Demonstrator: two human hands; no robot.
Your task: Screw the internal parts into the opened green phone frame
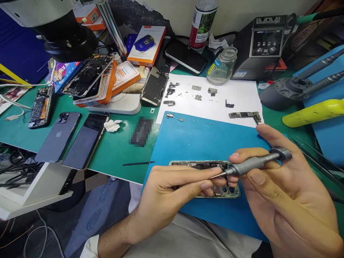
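My right hand (pixel 290 193) is closed round a grey precision screwdriver (pixel 255 164), thumb and fingers on its knurled barrel, forefinger stretched along its cap. Its thin tip points left toward the fingertips of my left hand (pixel 172 193). My left hand pinches its fingertips together at the screwdriver tip; whatever is between them is too small to make out. Under both hands an opened phone frame (pixel 228 191) lies on the blue mat (pixel 199 139), its inner parts and camera holes partly hidden by my fingers.
White paper (pixel 242 95) behind the mat carries several small phone parts and a logic board (pixel 245 115). Two phones (pixel 72 138) lie at left on the green mat, beside stripped phones and orange boxes. A glass jar (pixel 223 66), bottle, soldering station (pixel 264 44) and tool stand are at the back right.
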